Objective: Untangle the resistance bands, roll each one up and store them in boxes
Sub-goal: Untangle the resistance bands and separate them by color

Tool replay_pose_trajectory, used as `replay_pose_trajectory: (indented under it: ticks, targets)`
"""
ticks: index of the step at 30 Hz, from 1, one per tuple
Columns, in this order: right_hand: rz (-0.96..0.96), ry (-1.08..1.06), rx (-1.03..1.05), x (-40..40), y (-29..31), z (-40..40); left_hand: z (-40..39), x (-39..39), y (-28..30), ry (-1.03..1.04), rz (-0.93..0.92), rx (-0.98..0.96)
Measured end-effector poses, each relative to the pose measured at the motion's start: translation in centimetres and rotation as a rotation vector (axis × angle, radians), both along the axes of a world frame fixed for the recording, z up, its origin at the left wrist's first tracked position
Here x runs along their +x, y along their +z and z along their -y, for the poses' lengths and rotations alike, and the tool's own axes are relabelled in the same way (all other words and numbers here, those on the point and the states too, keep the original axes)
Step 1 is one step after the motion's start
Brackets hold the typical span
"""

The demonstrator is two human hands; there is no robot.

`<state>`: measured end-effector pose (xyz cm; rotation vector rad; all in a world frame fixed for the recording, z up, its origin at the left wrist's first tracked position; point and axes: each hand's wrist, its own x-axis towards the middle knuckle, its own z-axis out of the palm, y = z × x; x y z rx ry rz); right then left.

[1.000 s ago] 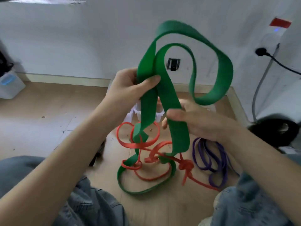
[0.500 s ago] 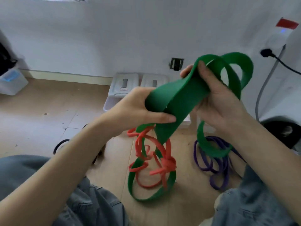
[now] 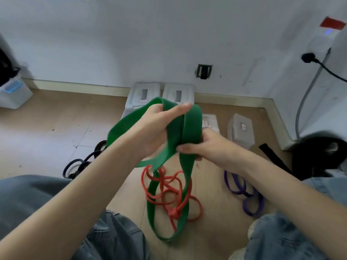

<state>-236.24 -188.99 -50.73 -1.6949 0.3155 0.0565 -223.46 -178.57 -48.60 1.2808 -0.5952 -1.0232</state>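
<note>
A wide green resistance band [image 3: 191,126] is held up in front of me by both hands. My left hand [image 3: 157,128] grips its upper folds, thumb stretched across the top. My right hand [image 3: 206,147] holds the folded strands from the right, fingers curled round them. The band's lower loop hangs to the floor, tangled with a thin red band [image 3: 169,192] that is knotted near the bottom. A purple band [image 3: 244,196] lies on the floor to the right. A dark blue band [image 3: 80,164] lies on the left, partly behind my left arm.
Several translucent lidded boxes stand by the wall: two [image 3: 144,94] behind the hands, others [image 3: 242,128] to the right. A storage bin [image 3: 13,91] sits far left. A black cable [image 3: 326,68] and a black object [image 3: 319,156] are at right. My jeans-clad knees frame the floor.
Both hands have come down and closer together with the green band. The raised loop at the upper right has collapsed into folds between the hands. The red tangle hangs lower.
</note>
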Motion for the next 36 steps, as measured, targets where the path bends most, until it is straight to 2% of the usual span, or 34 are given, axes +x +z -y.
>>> replay_pose_trajectory:
  ticks: [2,5,8,10,12,14,16,17,19,23,24,27,30,33,34,35,36]
  targets:
    - [0.101,-0.109,0.074,0.3,0.7,0.7,-0.6,0.7,-0.2,-0.181,0.050,-0.051]
    - [0.278,-0.170,0.316,0.4,2.3,1.8,-1.3,-0.4,-2.0,-0.436,0.368,0.175]
    - [0.347,-0.235,0.385,0.4,3.2,2.2,-0.5,-1.9,-3.2,-0.392,0.576,0.277]
    - [0.341,-0.230,0.426,0.1,3.7,2.6,-0.6,-1.5,-1.6,-0.298,0.501,0.211]
    - [0.240,-0.072,0.422,-0.4,4.2,3.2,-0.9,-0.4,0.8,-0.224,0.349,0.034]
    - [0.061,0.181,0.265,-1.2,4.1,2.9,-0.9,0.2,2.7,-0.079,0.145,-0.109]
    - [-0.095,0.348,0.002,-1.3,2.7,1.5,-0.5,0.0,2.9,0.048,-0.009,-0.069]
    - [-0.147,0.363,-0.095,-1.3,2.0,0.7,-0.3,-0.3,2.8,0.051,-0.070,-0.018]
    - [-0.142,0.261,-0.162,-0.8,0.9,-0.5,0.1,-1.1,2.6,-0.011,-0.127,0.027]
    - [0.005,0.082,-0.051,-0.5,1.2,-0.6,0.0,0.2,2.7,-0.087,-0.291,-0.163]
    - [0.068,0.038,-0.005,-0.5,1.8,-0.2,-0.1,0.7,2.4,-0.142,-0.282,-0.178]
    - [0.263,-0.088,0.140,-0.3,3.7,1.0,-0.8,-0.3,0.8,-0.323,0.103,0.028]
    - [0.295,-0.202,0.210,-0.3,4.5,1.7,-1.2,-2.0,-1.2,-0.459,0.399,0.134]
    - [0.291,-0.306,0.236,-0.7,4.7,2.4,-1.6,-1.8,-0.9,-0.414,0.809,0.180]
    - [0.324,-0.295,0.285,-0.8,4.9,2.7,-1.9,-1.5,-0.2,-0.392,0.846,0.151]
    - [0.364,-0.251,0.384,-0.9,5.2,2.9,-2.0,-1.1,0.5,-0.375,0.797,0.079]
    - [0.391,-0.169,0.518,-1.0,5.4,3.3,-2.2,-0.8,1.3,-0.337,0.661,-0.002]
